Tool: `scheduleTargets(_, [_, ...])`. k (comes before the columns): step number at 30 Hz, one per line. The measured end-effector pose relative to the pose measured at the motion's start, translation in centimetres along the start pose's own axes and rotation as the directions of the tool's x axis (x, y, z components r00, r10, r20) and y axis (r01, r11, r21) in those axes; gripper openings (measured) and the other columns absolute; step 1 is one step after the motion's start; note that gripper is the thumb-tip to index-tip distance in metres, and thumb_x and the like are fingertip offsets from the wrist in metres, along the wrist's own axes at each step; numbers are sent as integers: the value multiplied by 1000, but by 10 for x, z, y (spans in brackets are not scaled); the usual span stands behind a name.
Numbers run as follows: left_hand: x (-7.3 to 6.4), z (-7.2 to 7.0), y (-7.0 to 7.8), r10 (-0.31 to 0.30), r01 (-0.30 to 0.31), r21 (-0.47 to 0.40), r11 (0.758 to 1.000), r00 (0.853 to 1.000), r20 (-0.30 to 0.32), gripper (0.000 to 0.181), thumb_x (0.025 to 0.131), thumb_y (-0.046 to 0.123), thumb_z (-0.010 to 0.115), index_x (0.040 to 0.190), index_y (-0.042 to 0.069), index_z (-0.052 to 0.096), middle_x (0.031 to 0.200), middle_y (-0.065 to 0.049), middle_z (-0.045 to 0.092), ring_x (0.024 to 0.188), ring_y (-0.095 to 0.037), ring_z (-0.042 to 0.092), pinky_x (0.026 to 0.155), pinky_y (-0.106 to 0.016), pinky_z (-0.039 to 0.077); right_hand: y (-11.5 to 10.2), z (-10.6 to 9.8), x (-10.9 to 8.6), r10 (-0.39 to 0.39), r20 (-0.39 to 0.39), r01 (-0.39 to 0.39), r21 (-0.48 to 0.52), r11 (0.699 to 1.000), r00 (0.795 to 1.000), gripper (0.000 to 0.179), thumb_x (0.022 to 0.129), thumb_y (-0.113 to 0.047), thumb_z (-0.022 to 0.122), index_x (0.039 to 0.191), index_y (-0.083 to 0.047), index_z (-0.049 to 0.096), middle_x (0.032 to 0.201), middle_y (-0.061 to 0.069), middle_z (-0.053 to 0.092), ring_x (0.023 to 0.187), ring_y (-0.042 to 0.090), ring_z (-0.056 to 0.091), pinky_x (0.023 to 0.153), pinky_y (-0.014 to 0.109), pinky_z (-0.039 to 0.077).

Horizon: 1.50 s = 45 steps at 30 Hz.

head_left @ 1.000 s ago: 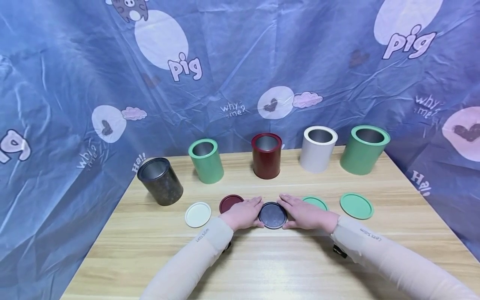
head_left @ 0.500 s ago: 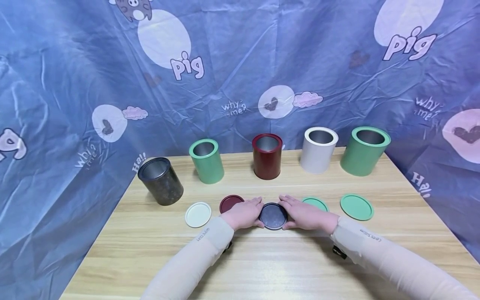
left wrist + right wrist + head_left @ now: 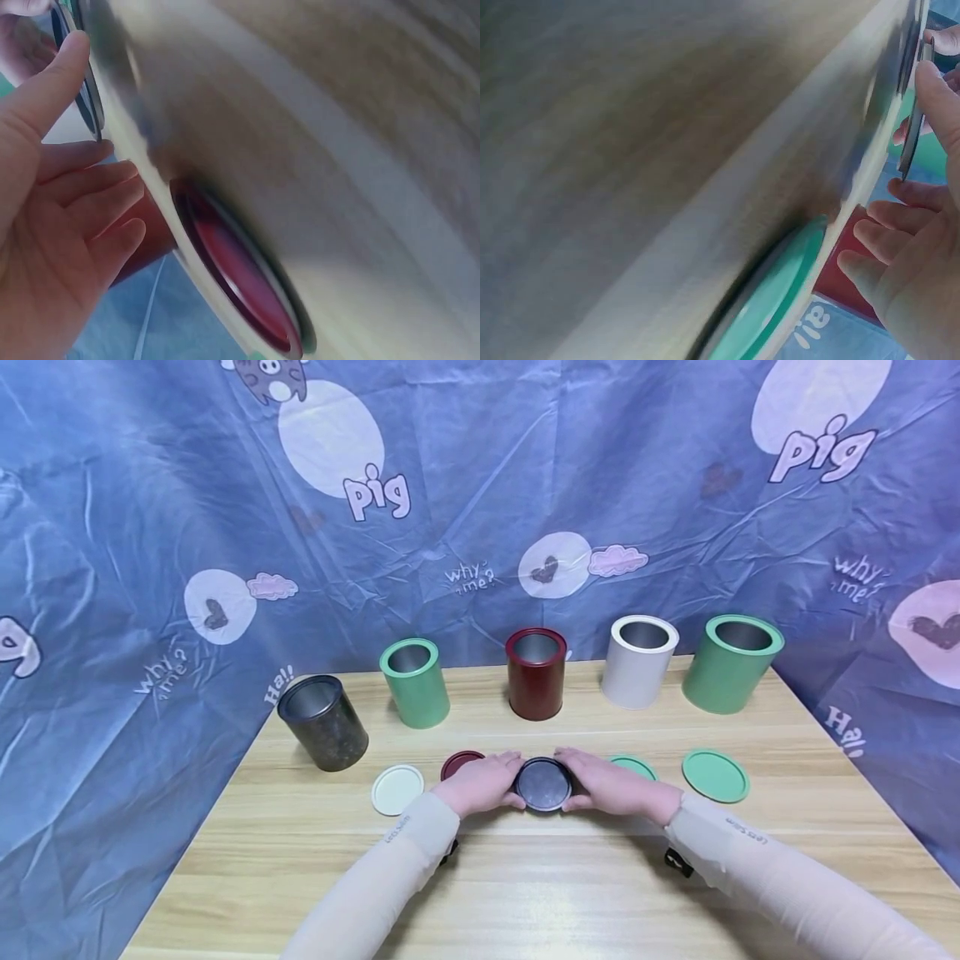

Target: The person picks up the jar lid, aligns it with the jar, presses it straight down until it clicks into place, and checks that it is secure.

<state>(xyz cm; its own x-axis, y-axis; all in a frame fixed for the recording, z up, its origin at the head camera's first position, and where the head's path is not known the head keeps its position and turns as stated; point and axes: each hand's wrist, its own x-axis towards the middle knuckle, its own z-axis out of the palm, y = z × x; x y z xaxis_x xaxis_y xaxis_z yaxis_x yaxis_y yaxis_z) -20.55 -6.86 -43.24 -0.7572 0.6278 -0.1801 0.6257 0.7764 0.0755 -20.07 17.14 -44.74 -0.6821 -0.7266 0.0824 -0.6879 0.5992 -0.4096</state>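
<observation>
A round black lid (image 3: 543, 785) is held by its edges between both hands, raised a little off the table. My left hand (image 3: 482, 783) pinches its left edge with thumb and fingers, and my right hand (image 3: 613, 787) grips the right edge. In the left wrist view the lid (image 3: 91, 97) appears edge-on at the thumb tip, with the other fingers fairly straight. The right wrist view likewise has the lid (image 3: 913, 135) edge-on by the thumb. A dark red lid (image 3: 457, 763) lies partly behind the left hand; a small green lid (image 3: 634, 765) lies partly behind the right.
Along the back stand a speckled black can (image 3: 330, 731), a small green can (image 3: 418, 697), a dark red can (image 3: 536, 689), a white can (image 3: 636, 677) and a large green can (image 3: 727, 677), all uncovered. A white lid (image 3: 397, 790) and a large green lid (image 3: 716, 775) lie flat.
Both hands have raised the black lid slightly from the table; it appears a little higher in the head view. The cans and other lids stay put.
</observation>
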Motion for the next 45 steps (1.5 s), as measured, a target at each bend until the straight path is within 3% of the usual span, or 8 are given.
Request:
scheduleTargets(9, [-11, -11, -12, -1, -2, -40, 999, 997, -74, 73, 88, 47, 65, 142, 2, 46, 147, -12, 48, 136, -26, 45, 111, -37, 40, -6, -8, 9, 29, -40, -28, 43, 999, 999, 76, 87, -28, 71, 141, 13, 35, 144, 30, 42, 133, 43, 42, 109, 53, 38])
scheduleTargets(19, [-32, -21, -28, -41, 9, -200, 980, 987, -158, 73, 89, 44, 66, 143, -1, 43, 146, -15, 47, 138, -28, 42, 111, -42, 40, -21, -18, 25, 59, -56, -52, 129, 990, 997, 76, 88, -28, 71, 145, 6, 34, 147, 21, 43, 135, 37, 43, 109, 50, 38])
scheduleTargets(27, [-54, -26, -42, -65, -13, -317, 948, 971, -232, 65, 87, 35, 71, 138, 2, 48, 140, -17, 52, 133, -30, 48, 110, -43, 41, -33, -17, 44, 10, -105, 7, 156, 988, 994, 73, 86, -24, 73, 144, 5, 38, 146, 20, 45, 136, 37, 42, 110, 51, 37])
scheduleTargets(35, [-79, -31, -61, -183, 68, -392, 918, 947, -264, 70, 86, 33, 71, 142, 1, 45, 146, -20, 46, 135, -33, 44, 109, -48, 40, -44, -8, 75, -42, -173, 79, 215, 973, 984, 68, 85, -21, 73, 141, 3, 43, 142, 19, 51, 134, 35, 45, 111, 50, 37])
scheduleTargets(42, [-99, -37, -79, -282, 155, -435, 887, 928, -243, 75, 87, 38, 69, 147, 6, 39, 151, -22, 38, 135, -39, 43, 107, -54, 40, -57, -7, 102, -29, -212, 76, 214, 974, 977, 66, 85, -23, 72, 142, 0, 46, 141, 18, 53, 133, 32, 48, 111, 46, 39])
scheduleTargets(45, [-108, -41, -87, -298, 169, -426, 889, 919, -259, 75, 87, 39, 69, 147, 3, 39, 150, -24, 38, 135, -41, 42, 107, -55, 39, -65, -9, 115, -36, -228, 84, 208, 974, 973, 66, 85, -24, 73, 141, 0, 47, 140, 18, 54, 131, 31, 50, 110, 45, 40])
